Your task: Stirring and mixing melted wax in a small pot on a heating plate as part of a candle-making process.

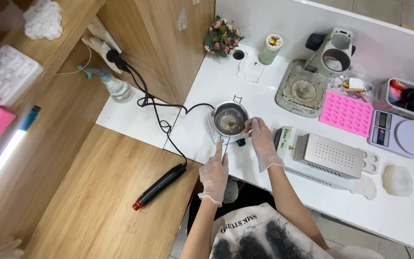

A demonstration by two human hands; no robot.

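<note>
A small round metal pot [230, 119] sits near the front edge of the white desk [216, 81], with a shallow pool of pale, yellowish liquid in its bottom and a black cord running from it to the left. The left hand [214, 171], in a thin clear glove, lies just in front of the pot with its forefinger stretched out straight along a thin stick [225, 147] that points towards the pot's rim; the other fingers are curled in, and whether they grip the stick cannot be told. The right hand [261, 140], gloved too, reaches in from the right with its fingertips pinched narrow at the pot's right rim, wrist bent and forearm slanting back towards the body. Right of that hand stands a flat metal box with a perforated top [330, 154]. Farther back lie a pink silicone mould [346, 112] and a kitchen scale [400, 134]. On the wooden desk to the left rests a black heat tool with a red tip [159, 186].
</note>
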